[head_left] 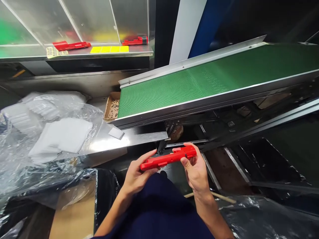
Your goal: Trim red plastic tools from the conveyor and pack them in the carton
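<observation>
At the left, a clear plastic bag with stacked white sheets is spread over the left end of the metal counter, and below the counter's front edge an open box lined with black plastic is seen. At the front edge of the upper shelf, a beige sheet with round holes is partly covered by a red casing; farther right, yellow labels are laid flat. A small carton with black specks is set against the lower end of the green belt; a small white pad is placed between the bag and the counter's right corner. Near the shelf's right corner, a second red casing with a dark end is laid. The left end of a red part is held by the left hand, thumb and fingers closed around it. This part is held in the air before the counter's right front corner, its right end slightly higher. That right end is gripped by the right hand, between thumb and curled fingers.
</observation>
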Tool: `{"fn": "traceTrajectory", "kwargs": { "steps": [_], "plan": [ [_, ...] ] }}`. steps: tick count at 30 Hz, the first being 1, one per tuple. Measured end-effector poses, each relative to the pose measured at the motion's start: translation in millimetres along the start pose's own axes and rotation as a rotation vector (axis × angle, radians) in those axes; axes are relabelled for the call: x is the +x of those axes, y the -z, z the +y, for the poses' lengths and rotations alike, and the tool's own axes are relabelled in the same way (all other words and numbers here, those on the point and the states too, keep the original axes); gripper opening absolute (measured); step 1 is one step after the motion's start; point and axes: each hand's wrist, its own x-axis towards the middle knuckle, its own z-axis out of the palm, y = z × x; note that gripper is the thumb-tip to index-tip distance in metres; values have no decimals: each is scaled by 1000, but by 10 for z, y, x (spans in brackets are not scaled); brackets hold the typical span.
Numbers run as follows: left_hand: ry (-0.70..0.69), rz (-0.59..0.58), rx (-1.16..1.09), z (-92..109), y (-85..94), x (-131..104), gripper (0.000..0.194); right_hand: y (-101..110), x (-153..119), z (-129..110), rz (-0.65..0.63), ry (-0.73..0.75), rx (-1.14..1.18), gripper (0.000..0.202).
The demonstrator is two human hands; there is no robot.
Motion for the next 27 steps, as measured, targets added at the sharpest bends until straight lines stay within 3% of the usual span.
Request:
{"fn": "traceTrajectory", "kwargs": {
  "steps": [7, 14, 21, 27],
  "plan": [
    [70, 13, -109, 8, -7, -2, 36, 39, 62, 2, -27, -8, -53, 60],
    [182, 157, -419, -79, -13, 14, 51, 2, 134, -63, -74, 51, -133, 53],
    [299, 278, -479, -50, -5, 59, 64, -30, 150, -7, -81, 28, -179, 51],
    [340, 264, -486, -62, -15, 84, 65, -32, 163, 0, -73, 41, -182, 46]
  ]
}}
